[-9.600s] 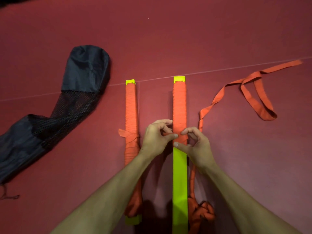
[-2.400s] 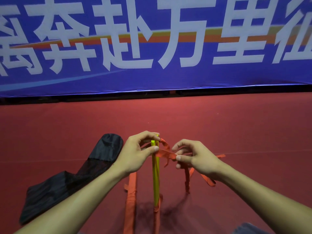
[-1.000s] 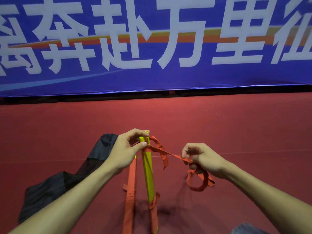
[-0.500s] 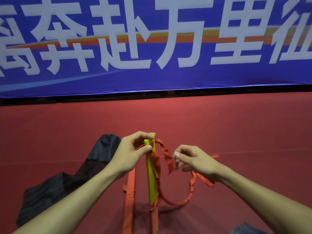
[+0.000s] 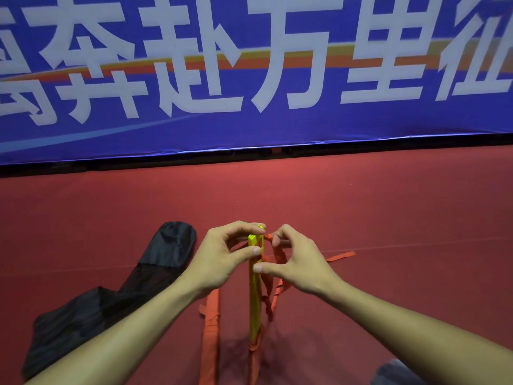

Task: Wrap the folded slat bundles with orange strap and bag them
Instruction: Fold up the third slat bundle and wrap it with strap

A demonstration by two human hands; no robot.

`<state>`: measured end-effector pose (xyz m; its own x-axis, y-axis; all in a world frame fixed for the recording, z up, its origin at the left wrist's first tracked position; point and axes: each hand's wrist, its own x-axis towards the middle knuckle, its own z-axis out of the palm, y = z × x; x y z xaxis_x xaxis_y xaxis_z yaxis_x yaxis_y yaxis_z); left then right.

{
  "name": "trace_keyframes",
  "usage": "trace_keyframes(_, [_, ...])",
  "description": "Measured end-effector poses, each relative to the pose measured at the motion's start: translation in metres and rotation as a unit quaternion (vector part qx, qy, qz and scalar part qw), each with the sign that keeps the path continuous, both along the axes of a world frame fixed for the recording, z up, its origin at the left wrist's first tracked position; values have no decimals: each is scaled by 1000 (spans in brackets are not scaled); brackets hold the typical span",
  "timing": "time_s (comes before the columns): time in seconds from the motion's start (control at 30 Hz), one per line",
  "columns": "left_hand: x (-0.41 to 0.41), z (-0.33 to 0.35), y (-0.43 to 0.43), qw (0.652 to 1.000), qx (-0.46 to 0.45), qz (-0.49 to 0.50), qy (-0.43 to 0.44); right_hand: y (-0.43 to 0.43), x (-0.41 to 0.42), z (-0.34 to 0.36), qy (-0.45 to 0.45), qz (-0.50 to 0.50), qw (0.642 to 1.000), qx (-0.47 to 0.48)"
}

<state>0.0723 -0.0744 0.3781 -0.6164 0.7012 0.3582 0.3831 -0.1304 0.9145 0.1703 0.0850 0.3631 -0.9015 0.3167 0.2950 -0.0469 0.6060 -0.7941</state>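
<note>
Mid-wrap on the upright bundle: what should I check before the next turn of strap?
1. Left hand grip on the top of the yellow bundle: ok, the bundle stands upright.
2. Right hand pinching the orange strap beside the bundle's top: ok.
3. Strap anchored at the bundle's foot: ok, orange turns show there.
4. Slack strap free of tangles: cannot tell, loops hang behind the right hand.
5. Wrapped bundle out of the way: ok, it lies on the floor to the left.
6. Black bag mouth open: cannot tell.
</note>
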Motion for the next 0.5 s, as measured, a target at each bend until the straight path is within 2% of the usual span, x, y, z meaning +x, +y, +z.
trace_keyframes(0.2, [-1,1,1,1000,-2,13,14,-1,-3,-1,44,-1,999,-2])
trace_keyframes(0.5, [-6,0,-1,998,-8,41,40,12,-2,-2,12,18,999,-25])
